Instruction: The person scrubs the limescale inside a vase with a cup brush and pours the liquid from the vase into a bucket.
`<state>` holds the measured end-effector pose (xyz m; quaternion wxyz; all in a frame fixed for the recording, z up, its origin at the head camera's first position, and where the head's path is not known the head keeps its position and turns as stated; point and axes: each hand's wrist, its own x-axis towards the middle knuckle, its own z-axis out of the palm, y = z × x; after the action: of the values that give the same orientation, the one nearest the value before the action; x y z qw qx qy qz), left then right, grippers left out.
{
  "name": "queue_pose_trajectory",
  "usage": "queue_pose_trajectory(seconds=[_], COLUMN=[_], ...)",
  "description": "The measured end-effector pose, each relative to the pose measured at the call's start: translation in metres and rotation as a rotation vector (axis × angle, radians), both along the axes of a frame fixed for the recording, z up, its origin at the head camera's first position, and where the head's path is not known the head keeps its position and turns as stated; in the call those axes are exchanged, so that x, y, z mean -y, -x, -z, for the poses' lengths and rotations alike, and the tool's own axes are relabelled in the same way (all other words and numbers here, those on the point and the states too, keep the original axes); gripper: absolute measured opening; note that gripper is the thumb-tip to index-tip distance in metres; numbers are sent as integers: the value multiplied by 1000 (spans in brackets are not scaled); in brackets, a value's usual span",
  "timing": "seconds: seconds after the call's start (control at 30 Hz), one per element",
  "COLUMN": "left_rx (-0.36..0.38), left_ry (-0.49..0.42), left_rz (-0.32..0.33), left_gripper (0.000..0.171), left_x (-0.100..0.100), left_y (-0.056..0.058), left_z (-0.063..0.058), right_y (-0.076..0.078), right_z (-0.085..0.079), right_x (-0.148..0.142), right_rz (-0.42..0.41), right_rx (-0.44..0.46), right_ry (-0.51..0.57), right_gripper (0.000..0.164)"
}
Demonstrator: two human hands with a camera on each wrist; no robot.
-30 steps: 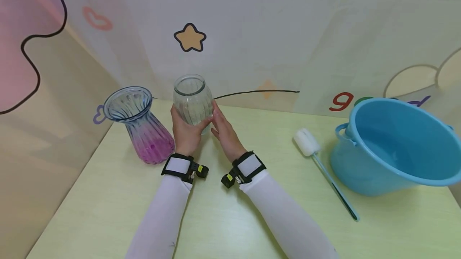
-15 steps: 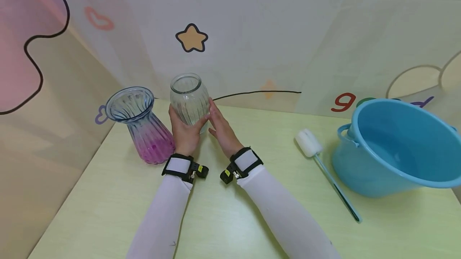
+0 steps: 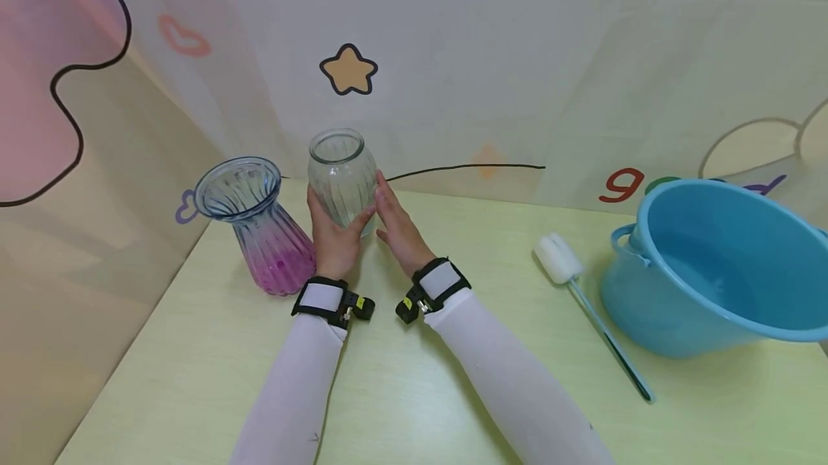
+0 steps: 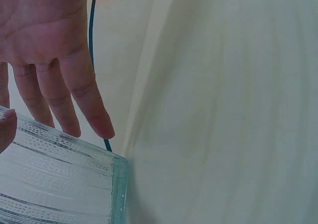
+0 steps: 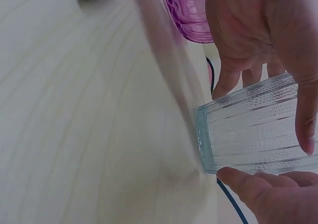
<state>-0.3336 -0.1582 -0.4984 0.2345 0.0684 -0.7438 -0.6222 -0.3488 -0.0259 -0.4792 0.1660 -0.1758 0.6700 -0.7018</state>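
Note:
A clear, ribbed glass vase (image 3: 343,185) stands between both hands at the back of the table, its round mouth facing up. My left hand (image 3: 335,241) grips its left side low down, thumb across the front. Against the right side lies my right hand (image 3: 402,235), its fingers fairly straight. The left wrist view shows that right hand (image 4: 44,30) with fingers extended along the glass vase (image 4: 54,174). Seen from the right wrist, the left hand (image 5: 268,25) wraps the glass vase (image 5: 253,129) close to its thick base. The vase's far side is hidden.
A blue-to-pink glass vase (image 3: 281,256) stands just left of the left hand. On the right lies a white sponge brush (image 3: 558,258) with a long handle, beside a large blue bucket (image 3: 673,307). A printed cloth (image 3: 453,77) hangs behind the table.
Both hands have shifted the clear glass vase slightly left and a little up or farther back. The head view has turned slightly left. The other vase, brush and bucket stay in place.

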Motion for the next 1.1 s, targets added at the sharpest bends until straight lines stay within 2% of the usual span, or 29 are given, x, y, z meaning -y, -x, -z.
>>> queue_pose_trajectory(seconds=[0.4, 0.7, 0.9, 1.1], left_rx=[79, 105, 80, 17], left_ry=[70, 51, 53, 43], left_rz=[-7, -4, -35, -98], left_gripper=[118, 123, 129, 129], left_x=[-1, -6, -10, -18], left_y=[-3, -1, 0, -8], left_z=[0, 1, 0, -17], right_y=[7, 10, 6, -1], right_z=[1, 1, 4, 5], right_x=[1, -2, -8, -20], right_rz=[-24, -18, -19, 39], right_rx=[60, 73, 110, 125], right_ry=[-69, -90, -102, -98], right_gripper=[58, 61, 63, 65])
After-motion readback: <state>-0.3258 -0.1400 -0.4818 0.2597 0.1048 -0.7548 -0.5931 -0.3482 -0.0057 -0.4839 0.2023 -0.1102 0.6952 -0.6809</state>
